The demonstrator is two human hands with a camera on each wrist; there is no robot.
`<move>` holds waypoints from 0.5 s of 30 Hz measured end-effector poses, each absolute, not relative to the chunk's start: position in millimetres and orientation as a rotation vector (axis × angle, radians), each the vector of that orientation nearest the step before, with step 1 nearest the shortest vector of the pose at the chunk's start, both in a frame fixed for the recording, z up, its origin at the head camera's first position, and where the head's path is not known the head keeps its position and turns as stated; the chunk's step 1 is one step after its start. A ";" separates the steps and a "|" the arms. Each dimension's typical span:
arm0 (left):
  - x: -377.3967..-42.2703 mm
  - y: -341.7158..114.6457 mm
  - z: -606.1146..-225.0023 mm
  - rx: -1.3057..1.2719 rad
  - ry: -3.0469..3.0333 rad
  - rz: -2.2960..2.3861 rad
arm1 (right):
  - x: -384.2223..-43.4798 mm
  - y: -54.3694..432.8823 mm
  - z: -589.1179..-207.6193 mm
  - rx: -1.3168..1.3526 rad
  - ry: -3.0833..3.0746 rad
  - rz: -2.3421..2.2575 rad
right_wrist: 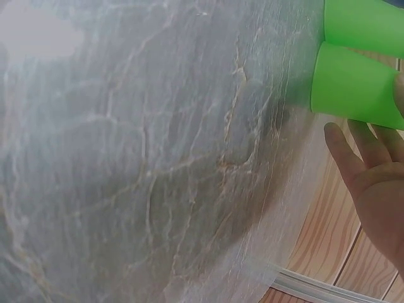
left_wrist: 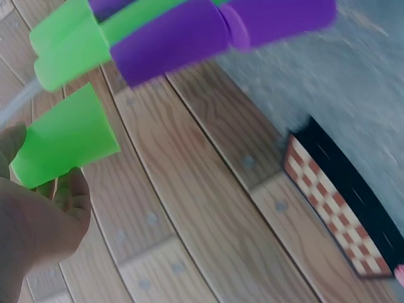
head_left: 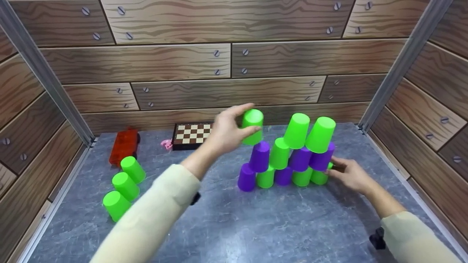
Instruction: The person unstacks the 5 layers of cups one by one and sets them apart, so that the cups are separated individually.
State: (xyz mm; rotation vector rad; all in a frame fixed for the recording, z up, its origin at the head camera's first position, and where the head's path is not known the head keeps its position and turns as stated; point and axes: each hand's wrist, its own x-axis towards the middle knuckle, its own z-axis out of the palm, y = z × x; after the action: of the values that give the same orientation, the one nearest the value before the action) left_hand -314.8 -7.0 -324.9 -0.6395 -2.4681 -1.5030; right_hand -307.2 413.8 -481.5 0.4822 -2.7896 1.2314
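Observation:
Upside-down green and purple cups stand stacked in rows. My left hand (head_left: pixel 230 128) grips a green cup (head_left: pixel 253 126) between thumb and fingers, over the purple cup (head_left: pixel 259 157) at the left end of the middle row. In the left wrist view this held green cup (left_wrist: pixel 66 136) is tilted across the picture. Two green cups (head_left: pixel 297 130) top the right part of the stack. At the stack's lower right, my right hand (head_left: pixel 351 175) holds the end green cup (head_left: pixel 319 176) of the bottom row, its thumb and fingers around the side. The right wrist view shows fingers along that green cup (right_wrist: pixel 356 85).
Three green cups (head_left: pixel 126 186) stand upside down in a line at the left. Behind them lies a red toy vehicle (head_left: pixel 124 146). A checkered board (head_left: pixel 192 134) with a small pink object (head_left: pixel 166 144) beside it sits near the back wood-patterned wall (head_left: pixel 182 62).

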 end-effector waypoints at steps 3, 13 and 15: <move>-316.6 -31.1 -324.5 -0.602 -2.496 -1.449 | -306.1 415.0 -481.2 0.467 -2.783 1.248; -322.1 -116.9 -336.4 -0.479 -2.562 -1.381 | -308.7 414.0 -482.5 0.493 -2.786 1.232; -322.1 -133.4 -340.2 -0.437 -2.591 -1.378 | -309.0 413.4 -482.9 0.489 -2.798 1.217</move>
State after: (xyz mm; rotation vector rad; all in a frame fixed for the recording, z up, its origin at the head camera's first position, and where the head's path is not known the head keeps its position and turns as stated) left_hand -322.1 -133.4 -340.2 -0.4371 -2.5908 -1.3776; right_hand -309.0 413.4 -482.9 0.4892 -2.7978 1.2165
